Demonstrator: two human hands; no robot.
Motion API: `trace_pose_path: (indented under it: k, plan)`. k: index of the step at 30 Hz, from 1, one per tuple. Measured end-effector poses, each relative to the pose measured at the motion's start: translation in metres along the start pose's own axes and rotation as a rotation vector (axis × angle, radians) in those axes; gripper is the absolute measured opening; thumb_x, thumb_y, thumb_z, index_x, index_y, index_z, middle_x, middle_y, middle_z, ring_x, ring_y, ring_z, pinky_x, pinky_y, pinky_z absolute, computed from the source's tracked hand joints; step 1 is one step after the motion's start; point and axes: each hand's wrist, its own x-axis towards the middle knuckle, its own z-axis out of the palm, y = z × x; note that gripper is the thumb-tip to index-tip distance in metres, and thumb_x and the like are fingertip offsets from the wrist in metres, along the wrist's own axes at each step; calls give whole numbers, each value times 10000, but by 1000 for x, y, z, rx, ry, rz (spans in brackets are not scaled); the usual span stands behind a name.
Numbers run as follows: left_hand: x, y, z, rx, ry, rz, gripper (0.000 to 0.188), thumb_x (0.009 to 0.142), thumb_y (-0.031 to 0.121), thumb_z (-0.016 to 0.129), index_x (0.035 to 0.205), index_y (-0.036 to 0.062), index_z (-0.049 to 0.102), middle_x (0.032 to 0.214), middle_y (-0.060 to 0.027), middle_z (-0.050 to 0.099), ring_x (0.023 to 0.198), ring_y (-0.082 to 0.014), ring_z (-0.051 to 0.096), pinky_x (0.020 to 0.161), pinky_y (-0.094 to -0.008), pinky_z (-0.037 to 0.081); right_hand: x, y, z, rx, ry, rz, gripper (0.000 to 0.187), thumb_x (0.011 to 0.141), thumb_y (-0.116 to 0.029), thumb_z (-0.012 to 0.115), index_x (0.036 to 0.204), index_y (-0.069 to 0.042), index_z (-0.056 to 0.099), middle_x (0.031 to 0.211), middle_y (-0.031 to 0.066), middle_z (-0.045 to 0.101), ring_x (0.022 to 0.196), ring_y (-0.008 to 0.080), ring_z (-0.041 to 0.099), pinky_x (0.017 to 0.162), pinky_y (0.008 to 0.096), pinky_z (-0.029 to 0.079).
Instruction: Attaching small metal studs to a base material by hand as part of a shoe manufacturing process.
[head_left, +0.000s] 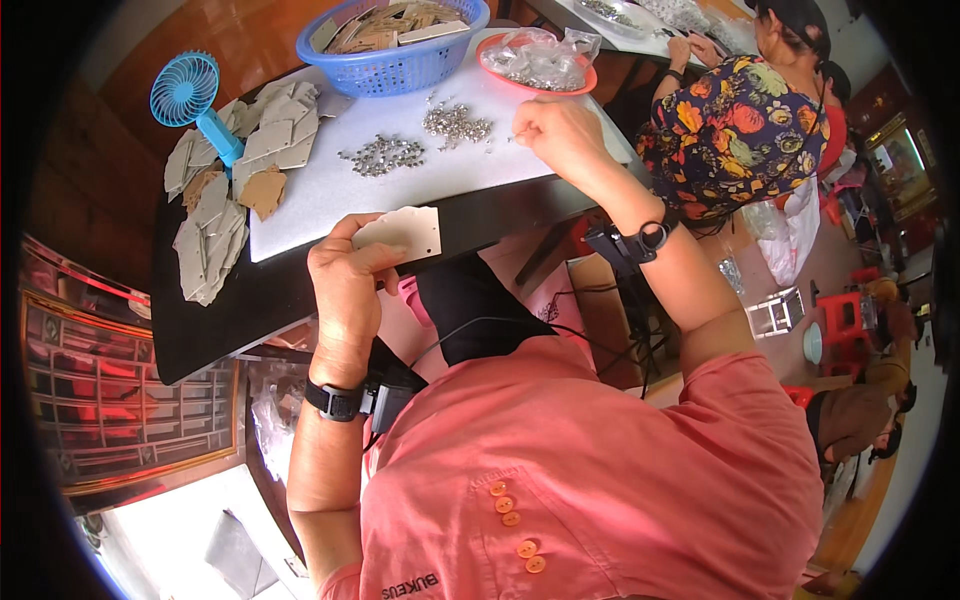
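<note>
My left hand (345, 270) grips a pale card (418, 228) between thumb and fingers at the table's near edge. Small holes show near the card's right end, and one of its edges is wavy. Over the right part of the white sheet (320, 195), my right hand (562, 132) is closed in a pinch; whatever its fingertips hold is too small to name. To the left of that hand lies a heap of small shiny silvery pieces (457, 124). A second heap of darker silvery pieces (385, 156) sits further left.
Stacks of pale cards (275, 140) cover the table's left side, with a blue handheld fan (187, 92) among them. At the back stand a blue basket (390, 74) full of cards and a red tray (488, 68) holding plastic bags (545, 60). A co-worker (735, 130) sits at the right.
</note>
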Motion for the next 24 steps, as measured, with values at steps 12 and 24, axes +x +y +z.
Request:
trace_pose_path:
  k: [12, 24]
  plan:
    - [4, 6, -3, -121, 6, -66, 293, 803, -92, 608, 1095, -71, 610, 811, -104, 639, 543, -169, 546, 490, -279, 420, 9, 6, 21, -67, -90, -137, 65, 826, -119, 697, 856, -114, 638, 874, 37, 632, 922, 279, 610, 866, 432, 425]
    - [3, 6, -1, -96, 23, -55, 330, 800, -78, 617, 1130, -62, 612, 851, -123, 660, 541, -174, 554, 482, -288, 434, -17, -70, 0, 448, 0, -341, 71, 867, -112, 665, 879, -82, 602, 878, 55, 602, 887, 263, 597, 816, 367, 423]
